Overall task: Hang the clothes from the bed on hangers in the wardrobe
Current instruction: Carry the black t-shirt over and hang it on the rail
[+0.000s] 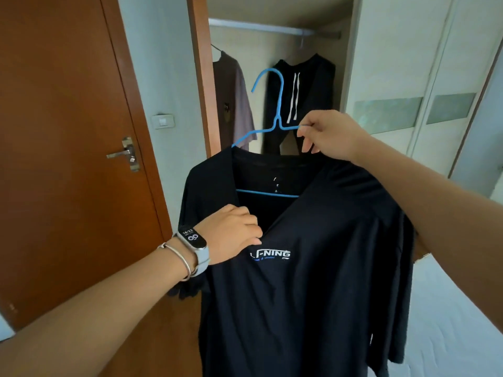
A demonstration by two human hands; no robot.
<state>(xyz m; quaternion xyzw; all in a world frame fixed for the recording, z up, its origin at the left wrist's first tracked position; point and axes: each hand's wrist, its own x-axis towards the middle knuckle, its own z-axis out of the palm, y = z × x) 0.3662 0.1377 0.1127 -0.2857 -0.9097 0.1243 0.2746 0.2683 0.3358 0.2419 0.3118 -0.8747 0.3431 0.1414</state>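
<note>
Hanger (278,122) upright in shirt (313,295), hook L.

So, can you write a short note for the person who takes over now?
Left hand grips the shirt at its front neckline.
Right hand pinches the hanger by one shoulder.
Hanger is inside the neck, its hook free, not on the rail.
Done: a tee and trousers hang in the wardrobe.
Left: settle the shirt, hook it on the rail.
</note>
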